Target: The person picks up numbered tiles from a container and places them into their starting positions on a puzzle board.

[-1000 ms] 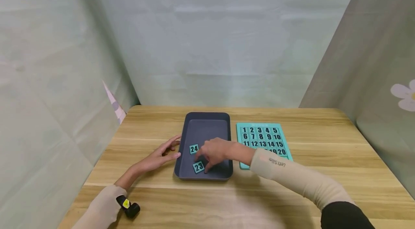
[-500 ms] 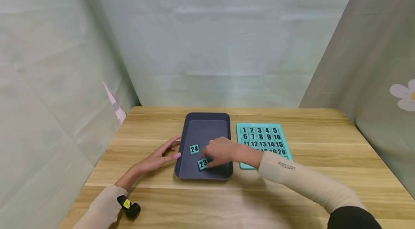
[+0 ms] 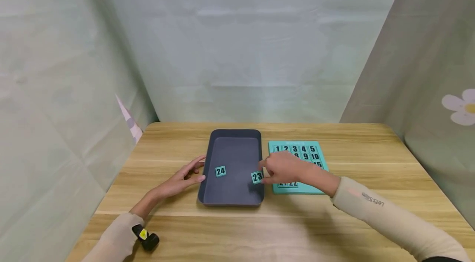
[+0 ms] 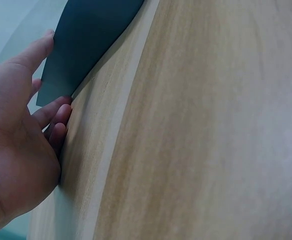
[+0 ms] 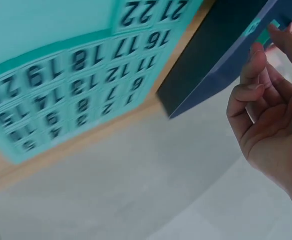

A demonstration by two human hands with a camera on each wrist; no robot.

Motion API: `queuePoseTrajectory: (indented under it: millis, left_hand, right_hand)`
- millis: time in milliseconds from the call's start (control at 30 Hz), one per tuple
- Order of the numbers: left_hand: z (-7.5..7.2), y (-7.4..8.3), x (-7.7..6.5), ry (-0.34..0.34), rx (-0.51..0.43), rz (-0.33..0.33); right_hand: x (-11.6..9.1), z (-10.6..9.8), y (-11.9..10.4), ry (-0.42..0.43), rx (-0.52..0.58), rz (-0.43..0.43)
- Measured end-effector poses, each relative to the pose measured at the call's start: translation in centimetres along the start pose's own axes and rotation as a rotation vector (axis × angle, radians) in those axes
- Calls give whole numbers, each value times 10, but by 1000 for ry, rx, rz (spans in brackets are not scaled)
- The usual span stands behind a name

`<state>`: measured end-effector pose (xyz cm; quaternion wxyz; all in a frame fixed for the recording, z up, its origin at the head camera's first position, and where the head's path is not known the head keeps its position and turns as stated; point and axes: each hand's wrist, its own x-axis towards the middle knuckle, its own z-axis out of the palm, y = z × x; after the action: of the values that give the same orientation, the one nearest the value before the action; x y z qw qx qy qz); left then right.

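My right hand (image 3: 283,167) pinches a turquoise number tile marked 23 (image 3: 256,177) between thumb and fingertips, over the right rim of the dark grey tray (image 3: 233,152). In the right wrist view, a sliver of this tile (image 5: 266,35) shows at the fingertips. Tile 24 (image 3: 220,171) lies face up in the tray. My left hand (image 3: 183,179) rests at the tray's left side with relaxed fingers; in the left wrist view its thumb touches the tray wall (image 4: 90,40). Right of the tray lies a turquoise number board (image 3: 297,191), partly hidden by my right hand, with tiles 21 and 22 in its bottom row.
The tray and board lie side by side on a wooden table (image 3: 237,233), with a narrow gap between them. Pale cloth (image 3: 237,47) hangs behind the table and along both sides. A small black device (image 3: 146,237) is strapped at my left wrist.
My right hand has taken tile 23 from the tray floor and moved right with it to the tray's right rim. Tile 24 and my left hand have stayed in place.
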<state>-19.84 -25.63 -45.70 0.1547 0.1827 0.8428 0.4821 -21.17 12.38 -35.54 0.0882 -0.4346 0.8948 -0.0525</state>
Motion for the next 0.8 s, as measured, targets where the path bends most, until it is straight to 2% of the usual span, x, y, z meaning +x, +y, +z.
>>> queuePoseTrajectory:
  millis: [200, 367, 500, 800]
  left_hand:
    - [0, -1, 0, 9, -1, -42]
    - [-1, -1, -2, 9, 7, -43]
    - [-4, 0, -3, 14, 5, -33]
    - [-4, 0, -5, 13, 20, -36]
  right_hand:
    - [-29, 0, 24, 43, -28, 45]
    - [-49, 5, 41, 82, -36, 47]
    - [-60, 11, 50, 102, -23, 45]
    - [-79, 18, 61, 98, 28, 98]
